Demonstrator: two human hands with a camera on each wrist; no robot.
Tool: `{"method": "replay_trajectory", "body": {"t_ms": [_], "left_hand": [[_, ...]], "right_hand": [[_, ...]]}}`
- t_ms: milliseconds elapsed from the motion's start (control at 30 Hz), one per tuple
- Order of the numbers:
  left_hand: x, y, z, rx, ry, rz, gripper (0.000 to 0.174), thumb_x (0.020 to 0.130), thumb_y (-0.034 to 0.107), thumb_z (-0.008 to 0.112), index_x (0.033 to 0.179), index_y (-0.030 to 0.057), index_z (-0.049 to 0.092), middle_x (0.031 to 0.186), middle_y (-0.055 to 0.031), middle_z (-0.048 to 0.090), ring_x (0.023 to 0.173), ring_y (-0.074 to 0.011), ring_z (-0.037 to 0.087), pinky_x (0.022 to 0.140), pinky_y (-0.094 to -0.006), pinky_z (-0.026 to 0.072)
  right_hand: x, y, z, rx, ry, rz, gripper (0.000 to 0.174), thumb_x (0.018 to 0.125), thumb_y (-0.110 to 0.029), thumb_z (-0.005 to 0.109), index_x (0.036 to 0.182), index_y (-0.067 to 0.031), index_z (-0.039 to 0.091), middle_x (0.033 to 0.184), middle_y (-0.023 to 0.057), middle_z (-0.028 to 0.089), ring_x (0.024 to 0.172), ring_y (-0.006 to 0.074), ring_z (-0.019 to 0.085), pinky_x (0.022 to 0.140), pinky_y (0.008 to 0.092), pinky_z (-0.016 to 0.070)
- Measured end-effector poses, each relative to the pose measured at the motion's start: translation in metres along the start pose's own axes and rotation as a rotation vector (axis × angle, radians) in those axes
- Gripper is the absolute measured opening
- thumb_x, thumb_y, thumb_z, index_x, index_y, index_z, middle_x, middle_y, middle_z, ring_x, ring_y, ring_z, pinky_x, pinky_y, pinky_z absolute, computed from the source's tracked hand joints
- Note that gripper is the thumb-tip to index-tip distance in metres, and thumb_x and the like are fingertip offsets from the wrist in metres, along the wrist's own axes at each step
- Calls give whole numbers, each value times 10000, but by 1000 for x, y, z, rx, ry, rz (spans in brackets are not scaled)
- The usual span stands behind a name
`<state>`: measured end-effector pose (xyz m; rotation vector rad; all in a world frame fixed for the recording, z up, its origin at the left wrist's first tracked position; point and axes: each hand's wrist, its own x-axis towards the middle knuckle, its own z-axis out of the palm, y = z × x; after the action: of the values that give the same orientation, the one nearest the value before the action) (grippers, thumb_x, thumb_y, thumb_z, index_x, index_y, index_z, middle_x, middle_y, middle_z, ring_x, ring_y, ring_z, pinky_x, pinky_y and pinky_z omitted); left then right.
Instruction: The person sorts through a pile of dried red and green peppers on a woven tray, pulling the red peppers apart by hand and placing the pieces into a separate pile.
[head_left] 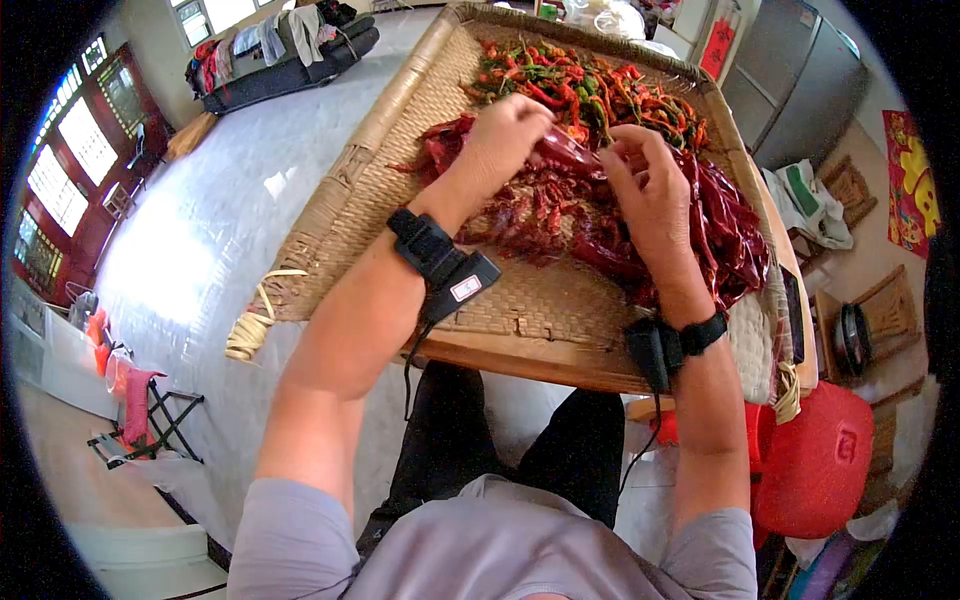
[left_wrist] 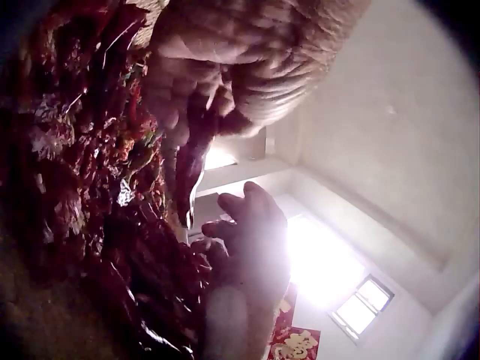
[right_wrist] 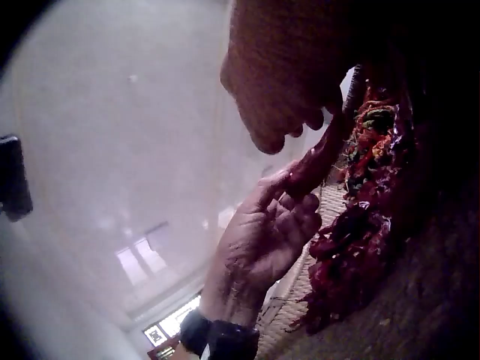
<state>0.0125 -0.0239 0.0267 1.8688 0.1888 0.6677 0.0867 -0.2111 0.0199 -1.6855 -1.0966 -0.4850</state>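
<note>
Head view: red pepper (head_left: 568, 153) above woven tray (head_left: 345, 215)
Left hand (head_left: 502, 140): grip closed on one end
Right hand (head_left: 655, 192): grip pinching other end
Tray: more peppers (head_left: 725, 235)

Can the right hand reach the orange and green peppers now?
Probably yes: the right hand is near the orange and green peppers, nothing visibly blocks it, though it likely holds a dark red pepper.
</note>
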Motion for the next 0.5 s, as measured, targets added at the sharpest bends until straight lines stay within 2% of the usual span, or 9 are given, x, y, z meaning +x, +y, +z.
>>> {"method": "replay_trajectory", "body": {"t_ms": [33,67,100,133,200,300,367,400,500], "left_hand": [[0,4,-5,22,101,-70,231,942,204,564,1010,-1,646,884,-76,677,749,-140,623,682,-296,514],[12,-18,-11,122,223,79,305,904,283,550,944,7,673,854,-123,691,746,-239,643,724,-364,519],[12,-18,-19,230,255,81,315,891,294,545,928,11,678,847,-139,691,754,-273,647,734,-384,518],[12,-18,-25,338,288,83,326,879,306,540,913,15,683,841,-156,692,761,-308,650,743,-405,517],[7,-12,-31,497,332,67,345,845,330,537,889,25,691,839,-201,691,818,-385,660,764,-446,516],[5,-4,-39,696,179,-9,320,821,323,619,875,17,694,809,-157,700,829,-321,679,764,-415,516],[8,-12,-45,841,67,-25,321,803,310,642,904,7,675,845,-183,697,853,-345,676,778,-433,516],[8,-16,-47,912,9,-34,326,793,303,653,919,3,665,864,-196,696,865,-357,675,785,-442,515],[6,-25,-50,1000,125,-4,340,779,251,674,1000,-4,629,909,-227,687,883,-385,667,801,-460,514]], "right_hand": [[0,1,0,3,-22,-7,230,874,-158,716,1077,-75,647,903,107,668,749,223,643,683,327,509],[1,4,-2,5,-45,-13,217,879,-168,713,1063,-72,652,882,112,666,731,225,640,677,328,509],[1,7,-3,7,-67,-20,206,883,-178,710,1050,-70,656,860,117,665,714,226,638,671,329,509],[-1,10,-3,-21,-141,-3,209,892,-273,693,993,-91,675,831,135,674,708,258,658,666,358,516],[-2,6,-6,-182,-382,-2,249,891,-348,671,980,-115,682,853,137,685,741,284,673,676,382,523],[-4,-3,-7,-306,-672,29,356,858,-485,648,958,-147,697,879,129,701,829,331,678,725,446,528],[-5,-6,-9,-344,-798,12,388,836,-511,659,968,-148,698,885,125,701,856,334,675,755,455,526],[-5,1,-9,-419,-862,-19,426,807,-515,676,1037,-156,692,977,128,692,952,338,656,817,451,519],[-7,13,-12,-370,-902,-134,465,789,-476,689,1116,-146,672,1082,134,663,1027,347,629,869,438,513]]}}
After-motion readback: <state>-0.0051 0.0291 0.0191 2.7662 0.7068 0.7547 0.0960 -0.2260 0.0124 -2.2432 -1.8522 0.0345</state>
